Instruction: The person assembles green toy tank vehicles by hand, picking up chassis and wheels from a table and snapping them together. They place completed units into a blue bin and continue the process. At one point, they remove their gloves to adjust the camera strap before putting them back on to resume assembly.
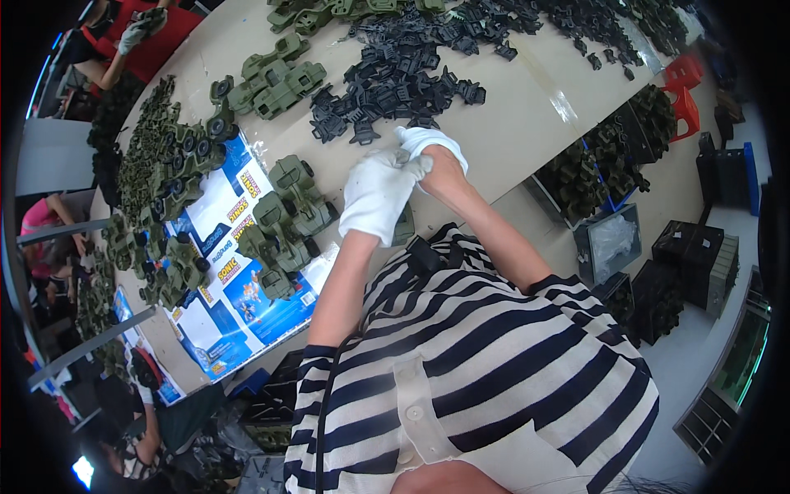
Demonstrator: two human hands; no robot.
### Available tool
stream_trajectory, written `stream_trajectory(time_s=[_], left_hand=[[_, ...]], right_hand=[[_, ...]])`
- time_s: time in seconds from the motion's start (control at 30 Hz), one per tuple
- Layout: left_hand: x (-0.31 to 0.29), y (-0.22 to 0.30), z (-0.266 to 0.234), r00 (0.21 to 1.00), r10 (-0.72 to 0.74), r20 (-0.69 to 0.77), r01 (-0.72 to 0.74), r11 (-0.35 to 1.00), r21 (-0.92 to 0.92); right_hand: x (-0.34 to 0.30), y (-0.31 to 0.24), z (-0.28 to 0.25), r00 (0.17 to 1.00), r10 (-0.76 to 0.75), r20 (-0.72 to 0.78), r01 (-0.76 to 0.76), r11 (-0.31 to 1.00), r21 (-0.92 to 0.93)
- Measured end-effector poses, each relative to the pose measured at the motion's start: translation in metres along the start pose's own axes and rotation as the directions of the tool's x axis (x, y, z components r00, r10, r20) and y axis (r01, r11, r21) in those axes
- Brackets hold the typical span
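Observation:
My left hand [377, 188], in a white work glove, is closed at my right wrist, its fingertips pinching the edge of the white glove [421, 138] there. That second glove covers the far part of my right hand [444, 165] and leaves the wrist and back of the hand bare. The fingers of my right hand are hidden. Just beyond both hands lies a heap of small black plastic parts [403, 90]. Green toy vehicles [288, 210] with black wheels stand to the left of my left hand. A green piece [403, 226] shows partly below it.
Green vehicle bodies [280, 82] lie at the far left of the table [527, 123]. Blue printed cardboard [247, 288] lies under the vehicles. Crates of green parts [576, 173], a grey bin [609, 239] and a red stool [683, 99] stand right. Another person's gloved hand [136, 37] is far left.

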State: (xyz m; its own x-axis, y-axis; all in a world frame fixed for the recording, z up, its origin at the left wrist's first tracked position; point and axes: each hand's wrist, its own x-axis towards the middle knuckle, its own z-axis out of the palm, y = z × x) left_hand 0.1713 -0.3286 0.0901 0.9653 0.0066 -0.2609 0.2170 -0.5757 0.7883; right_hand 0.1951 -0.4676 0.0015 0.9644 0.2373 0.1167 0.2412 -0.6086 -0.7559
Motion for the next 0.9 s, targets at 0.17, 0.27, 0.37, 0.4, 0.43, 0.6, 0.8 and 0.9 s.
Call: stream_trajectory(time_s=[0.17,0.27,0.37,0.4,0.43,0.6,0.8,0.9], left_hand=[[0.009,-0.020,0.018,0.994,0.108,0.024,-0.101,0.976,-0.194],[-0.022,0.012,0.014,0.920,0.392,0.031,-0.393,0.919,0.033],[-0.020,-0.006,0.031,0.862,0.494,-0.115,-0.492,0.869,0.048],[-0.018,-0.012,0.037,0.845,0.511,-0.156,-0.518,0.856,-0.004],[-0.018,-0.015,0.040,0.813,0.541,-0.216,-0.551,0.834,0.016],[-0.035,-0.015,0.049,0.795,0.407,-0.450,-0.441,0.897,0.032],[-0.017,-0.032,0.043,0.674,0.650,-0.353,-0.619,0.756,0.212],[-0.017,-0.028,0.042,0.894,0.383,-0.233,-0.422,0.895,-0.149]], right_hand=[[-0.004,0.010,0.004,0.991,-0.054,0.120,0.074,0.983,-0.167],[0.015,0.023,0.008,0.940,-0.032,0.339,-0.086,0.941,0.327],[0.027,-0.009,0.012,0.805,0.124,0.580,-0.552,0.516,0.655],[0.028,-0.016,0.011,0.724,0.129,0.678,-0.673,0.350,0.652],[0.037,-0.010,0.018,0.713,-0.237,0.660,-0.662,0.082,0.745],[0.050,-0.050,-0.030,0.893,-0.232,0.386,-0.438,-0.651,0.621],[0.048,-0.057,-0.021,0.980,-0.020,0.196,-0.167,-0.610,0.775],[0.045,-0.055,-0.019,0.961,0.031,0.275,-0.172,-0.710,0.683]])
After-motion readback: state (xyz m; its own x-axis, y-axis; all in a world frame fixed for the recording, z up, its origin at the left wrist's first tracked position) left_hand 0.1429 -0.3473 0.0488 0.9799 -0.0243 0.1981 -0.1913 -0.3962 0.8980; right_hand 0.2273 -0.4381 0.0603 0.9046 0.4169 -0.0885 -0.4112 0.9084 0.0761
